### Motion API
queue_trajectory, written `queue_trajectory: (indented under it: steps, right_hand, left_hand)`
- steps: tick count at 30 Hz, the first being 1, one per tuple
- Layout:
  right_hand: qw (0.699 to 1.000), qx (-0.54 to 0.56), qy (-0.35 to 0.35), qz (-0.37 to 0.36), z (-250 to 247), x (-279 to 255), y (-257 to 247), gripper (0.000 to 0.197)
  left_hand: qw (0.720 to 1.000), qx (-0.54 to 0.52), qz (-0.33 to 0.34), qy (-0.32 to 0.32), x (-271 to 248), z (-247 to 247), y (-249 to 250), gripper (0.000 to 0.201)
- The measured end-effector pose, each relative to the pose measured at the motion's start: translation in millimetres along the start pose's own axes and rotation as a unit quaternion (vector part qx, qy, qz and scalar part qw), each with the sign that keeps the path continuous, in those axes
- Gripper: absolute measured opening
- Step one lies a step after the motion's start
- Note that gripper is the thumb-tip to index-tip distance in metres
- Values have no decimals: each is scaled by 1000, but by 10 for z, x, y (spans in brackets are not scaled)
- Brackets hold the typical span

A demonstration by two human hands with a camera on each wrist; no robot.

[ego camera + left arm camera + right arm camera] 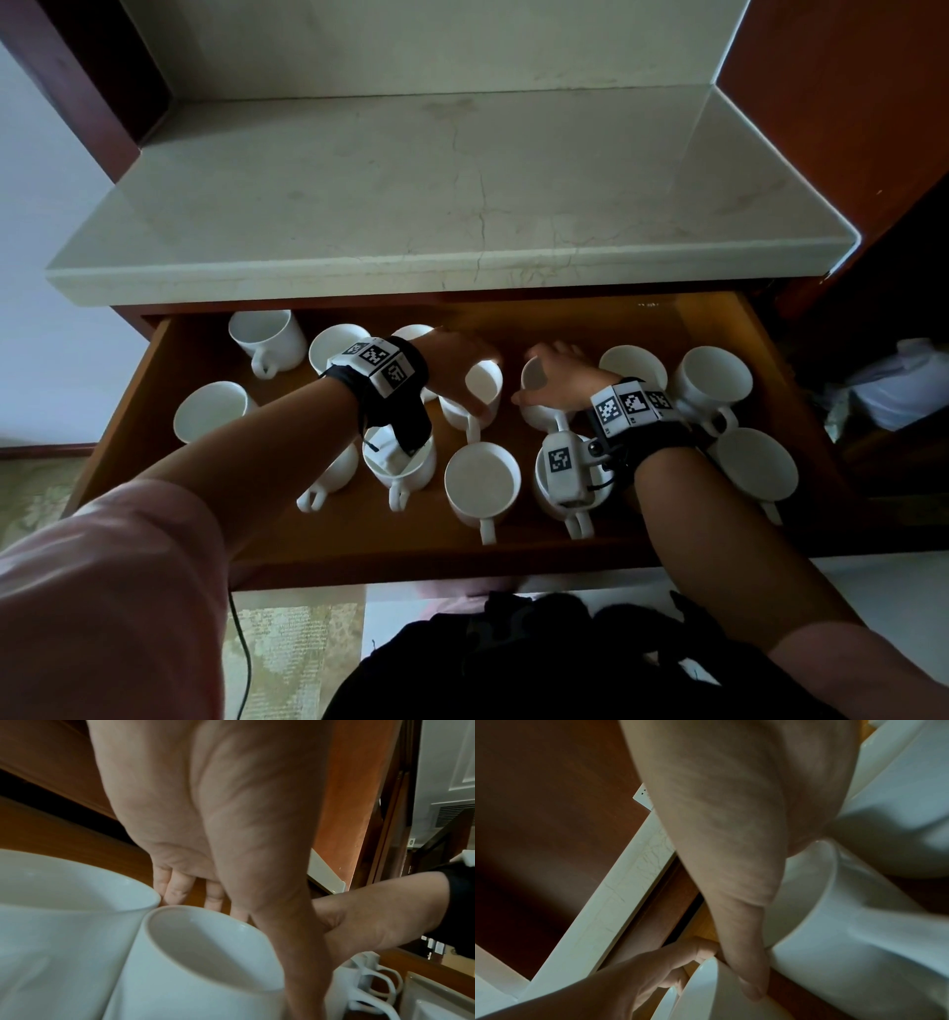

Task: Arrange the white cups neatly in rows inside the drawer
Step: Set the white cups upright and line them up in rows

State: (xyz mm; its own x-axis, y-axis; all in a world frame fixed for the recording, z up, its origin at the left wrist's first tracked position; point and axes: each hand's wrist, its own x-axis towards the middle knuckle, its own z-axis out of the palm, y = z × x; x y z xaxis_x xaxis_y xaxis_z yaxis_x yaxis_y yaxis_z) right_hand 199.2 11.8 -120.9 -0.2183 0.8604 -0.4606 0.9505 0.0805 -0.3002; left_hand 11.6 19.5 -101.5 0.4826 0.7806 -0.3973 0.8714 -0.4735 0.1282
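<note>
Several white cups stand in the open wooden drawer [411,560]. My left hand [462,370] grips one cup [487,386] in the middle of the back row, fingers behind its rim and thumb down its near side. In the left wrist view, the left hand [231,841] wraps that cup [205,953], which touches a neighbouring cup [64,902]. Right beside it, my right hand [552,377] holds a second cup [536,419]. The right wrist view shows my right hand [731,862] with its thumb down beside this cup [847,933]. Both cups are upright.
More cups stand around: a tilted cup [267,339] at the back left, one [213,411] at the left, one [482,478] at the front middle, two [714,380] [755,462] at the right. The marble counter [462,205] overhangs the drawer's back. Dark cloth [513,658] lies below the drawer front.
</note>
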Motion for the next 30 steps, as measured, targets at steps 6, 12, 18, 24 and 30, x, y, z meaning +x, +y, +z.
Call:
queue_trajectory:
  steps: [6,12,18,24,30]
  right_hand:
    - [1000,-4,5,2,-1,3,0,73]
    - [1000,-3,-1,3,-4,4,2,73]
    - [1000,0,0,1,-3,4,1,72]
    - [1000,2,-2,-1,-16,-11,-6,73]
    - [1000,2,-1,0,-16,-18,-9,74]
  left_hand:
    - [1000,0,-3,11,-9,14,0,84]
    - [1000,-11,-10,10,-16,27,1,85]
    - [1000,-20,-18,11,-26,54,8,87]
    - [1000,-11,-11,9,-30,68,13,85]
    - [1000,-13,-6,10,-21,76,-1,83]
